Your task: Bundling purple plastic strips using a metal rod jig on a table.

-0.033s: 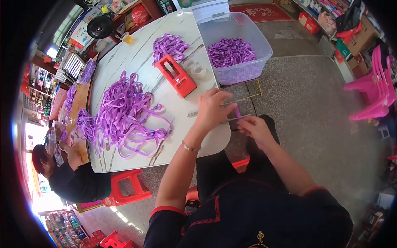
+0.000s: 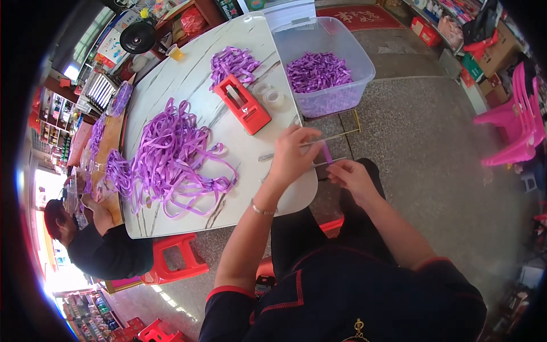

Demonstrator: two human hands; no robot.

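A short length of purple ribbon (image 2: 327,153) stretches between my hands, just off the table's right edge and across two thin metal rods (image 2: 345,135). My left hand (image 2: 292,155) is closed, its bent fingers and thumb at the ribbon's upper end; the exact grip is partly hidden. The lower end is pinched between the thumb and fingers of my right hand (image 2: 354,179). A large tangle of purple ribbon (image 2: 171,151) lies on the marble-patterned table (image 2: 171,85), left of my hands. Beyond them stands a red tape dispenser (image 2: 244,105) beside clear tape rolls (image 2: 273,98).
A smaller purple ribbon bundle (image 2: 233,64) lies behind the dispenser. Past the table's right edge stands a clear plastic bin (image 2: 333,105) holding many purple ribbon pieces. A cup (image 2: 175,53) sits far left. Another person (image 2: 108,248) works at left; pink chairs (image 2: 515,125) stand at right.
My left hand has shifted slightly down, and a bit more of the purple ribbon shows. My right hand stays in place.
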